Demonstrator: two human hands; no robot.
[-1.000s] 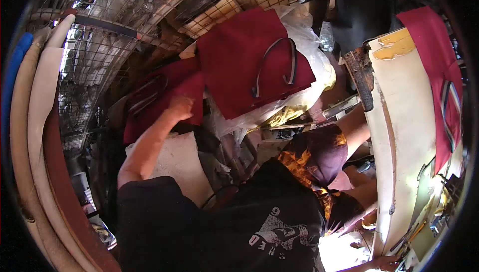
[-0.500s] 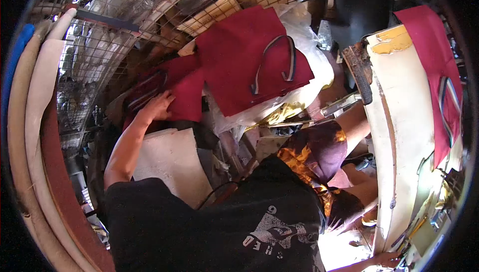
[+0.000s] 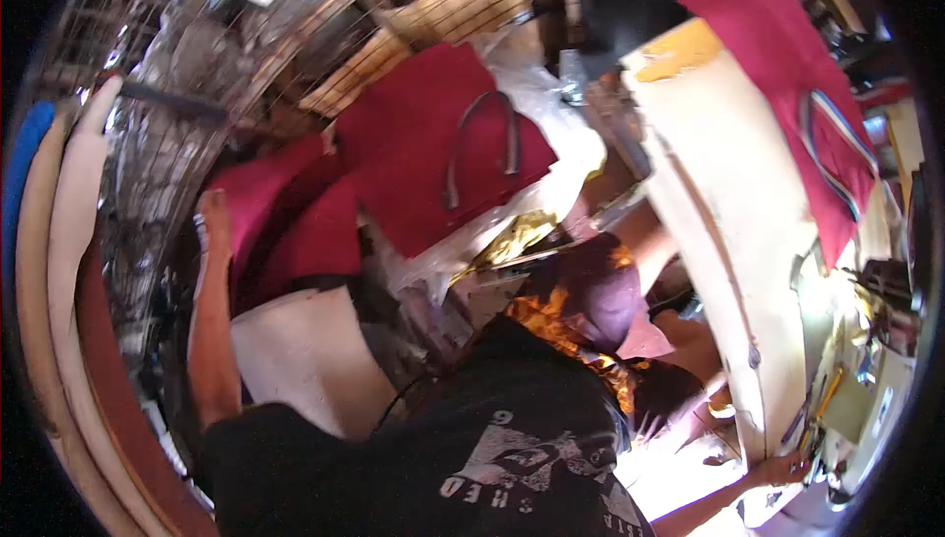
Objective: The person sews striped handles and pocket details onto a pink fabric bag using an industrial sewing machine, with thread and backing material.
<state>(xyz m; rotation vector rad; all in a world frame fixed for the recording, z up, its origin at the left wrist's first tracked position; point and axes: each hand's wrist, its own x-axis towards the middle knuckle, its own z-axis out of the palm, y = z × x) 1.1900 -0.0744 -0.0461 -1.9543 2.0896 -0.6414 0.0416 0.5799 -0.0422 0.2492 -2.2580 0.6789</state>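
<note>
Maroon fabric (image 3: 261, 183): raised edge clamped in my left hand (image 3: 214, 214); I cannot tell whether my right hand (image 3: 780, 469) grips the cream panel (image 3: 719, 232).

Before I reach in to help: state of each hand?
Left hand: appears closed on the red sheet's edge.
Right hand: by the pale board; grip can't be told.

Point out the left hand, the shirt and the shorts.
Left hand (image 3: 214, 222), head view: middle of the hand.
Shirt (image 3: 394, 478), head view: plain black part.
Shorts (image 3: 586, 293), head view: purple part.
</note>
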